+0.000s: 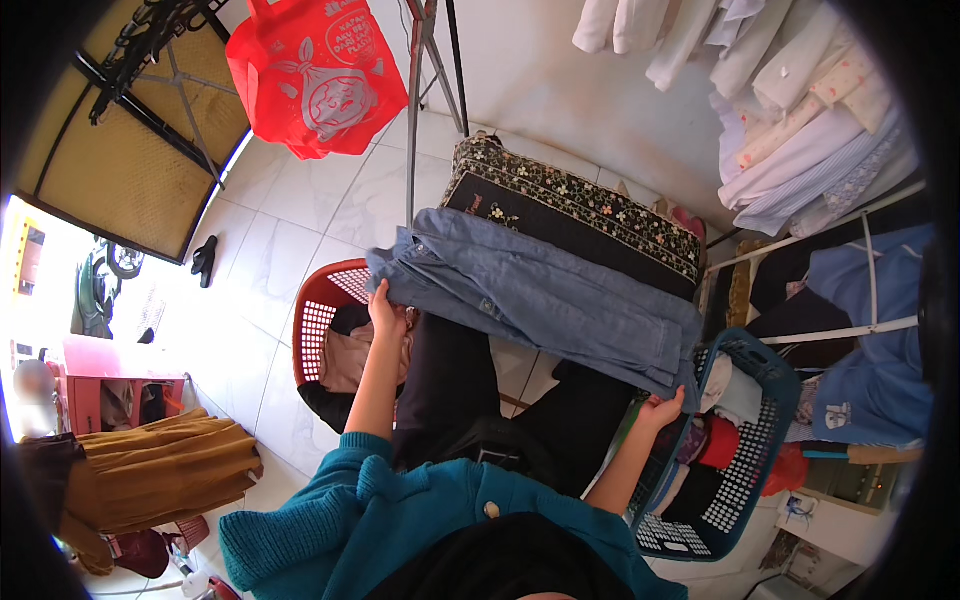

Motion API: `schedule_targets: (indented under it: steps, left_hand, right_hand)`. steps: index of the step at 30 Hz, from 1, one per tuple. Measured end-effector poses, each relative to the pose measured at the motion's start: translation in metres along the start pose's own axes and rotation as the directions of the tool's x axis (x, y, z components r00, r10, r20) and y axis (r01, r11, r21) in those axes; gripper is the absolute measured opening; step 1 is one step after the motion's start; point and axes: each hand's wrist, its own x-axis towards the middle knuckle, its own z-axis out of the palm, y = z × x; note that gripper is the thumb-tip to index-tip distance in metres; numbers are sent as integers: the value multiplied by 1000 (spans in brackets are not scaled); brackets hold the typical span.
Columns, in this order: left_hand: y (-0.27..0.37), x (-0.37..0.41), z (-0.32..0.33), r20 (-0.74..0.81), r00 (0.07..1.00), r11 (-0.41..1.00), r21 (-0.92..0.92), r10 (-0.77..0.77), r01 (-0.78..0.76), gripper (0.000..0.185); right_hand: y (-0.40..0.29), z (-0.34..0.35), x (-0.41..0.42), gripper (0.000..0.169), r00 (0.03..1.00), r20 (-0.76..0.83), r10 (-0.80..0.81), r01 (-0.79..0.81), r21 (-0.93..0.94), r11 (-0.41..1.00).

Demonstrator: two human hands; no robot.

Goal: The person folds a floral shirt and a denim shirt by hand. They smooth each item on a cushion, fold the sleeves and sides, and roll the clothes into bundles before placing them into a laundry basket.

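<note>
A blue denim garment (517,300) lies stretched lengthwise in front of me, its far side over a dark padded board covered with flower-patterned black cloth (577,210). A small metal button shows near its left end. My left hand (388,311) grips the garment's lower left edge, thumb on top. At the opposite end, my right hand (661,411) pinches the lower right corner. Parts of my fingers are hidden under the fabric. My dark-clad legs show below the garment.
A red laundry basket (306,300) with clothes stands at left, a dark teal laundry basket (780,420) with folded clothes at right. Light garments (787,127) hang upper right. A red bag (319,82) hangs near a metal rack post (412,150). A black sandal (203,261) lies on the tiles.
</note>
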Motion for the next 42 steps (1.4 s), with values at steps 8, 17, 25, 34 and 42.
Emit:
schedule_targets:
  steps: [8, 17, 25, 34, 42]
  left_hand:
    - [16, -14, 1, -197, 970, 990, 41, 139, -134, 24]
    - [27, 60, 81, -175, 972, 986, -36, 156, -165, 56]
    - [-29, 102, 109, -163, 957, 958, 198, 239, -205, 64]
    - [-43, 54, 116, 738, 548, -122, 633, 395, -764, 33]
    - [-39, 45, 100, 708, 624, -493, 694, 332, -525, 57]
  right_hand:
    - [-1, 7, -29, 22, 983, -63, -173, 179, 114, 977]
    - [-27, 94, -19, 39, 962, 62, -268, 242, 268, 932]
    - [-2, 133, 35, 62, 988, 16, -154, 149, 176, 973]
    - [17, 106, 66, 30, 595, 554, -582, 801, -357, 480]
    - [15, 118, 5, 21, 452, 781, -431, 856, -515, -35]
